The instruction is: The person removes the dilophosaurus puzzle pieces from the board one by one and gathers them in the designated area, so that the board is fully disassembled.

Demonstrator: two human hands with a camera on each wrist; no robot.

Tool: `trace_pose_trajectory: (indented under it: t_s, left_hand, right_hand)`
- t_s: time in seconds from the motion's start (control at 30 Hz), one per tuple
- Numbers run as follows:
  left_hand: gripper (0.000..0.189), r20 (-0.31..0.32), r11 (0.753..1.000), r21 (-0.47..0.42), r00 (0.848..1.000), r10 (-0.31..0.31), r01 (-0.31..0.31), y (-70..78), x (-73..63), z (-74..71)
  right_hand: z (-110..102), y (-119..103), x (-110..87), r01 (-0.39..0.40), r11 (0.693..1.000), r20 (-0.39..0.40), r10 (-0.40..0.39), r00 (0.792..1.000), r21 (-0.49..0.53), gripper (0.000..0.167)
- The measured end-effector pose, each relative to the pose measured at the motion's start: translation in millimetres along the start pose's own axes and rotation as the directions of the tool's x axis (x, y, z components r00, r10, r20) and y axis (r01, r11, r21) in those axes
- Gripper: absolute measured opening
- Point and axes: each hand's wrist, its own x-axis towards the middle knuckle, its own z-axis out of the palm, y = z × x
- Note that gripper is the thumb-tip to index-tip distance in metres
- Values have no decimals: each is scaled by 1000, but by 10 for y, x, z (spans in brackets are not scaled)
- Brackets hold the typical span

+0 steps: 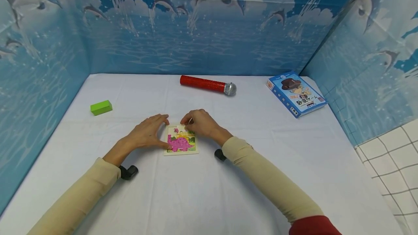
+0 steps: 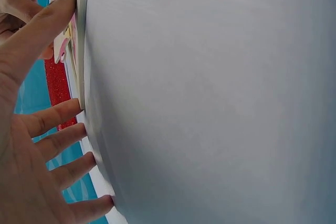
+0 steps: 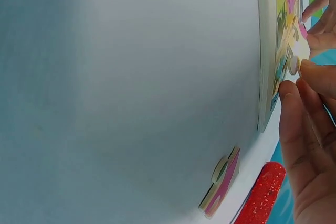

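Note:
A small square jigsaw puzzle (image 1: 181, 143) with a pink dinosaur picture lies on the white table in a pale frame. My left hand (image 1: 146, 132) is at its left side. The thumb rests on the near left corner, and the straight index finger touches the frame's edge in the left wrist view. My right hand (image 1: 203, 123) is over the far right part of the puzzle. Its thumb and fingers pinch a pale puzzle piece (image 3: 298, 48), tilted above the board. Another loose puzzle piece (image 3: 223, 182), partly pink, lies on the table in the right wrist view.
A red microphone (image 1: 204, 83) lies behind the puzzle. A green block (image 1: 101, 107) sits at the left, and a blue game box (image 1: 296, 93) at the far right. Dolphin-print curtains (image 1: 209, 46) stand along the table's back and sides.

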Motion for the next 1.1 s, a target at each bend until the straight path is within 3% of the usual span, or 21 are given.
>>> trace_pose_trajectory:
  t_s: [0.57,0.9,1.1]
  left_hand:
    - [83,4,1000,2,1000,-4,4,0,-2,3]
    - [82,7,1000,6,1000,0,0,-1,13,-1]
    - [83,13,1000,2,1000,-3,3,-2,13,6]
  right_hand:
    - [8,33,-3,37,996,14,-38,999,77,16]
    - [-83,41,-42,-25,981,-11,28,1000,191,15]
    - [-146,114,-109,-65,976,-19,70,997,210,15]
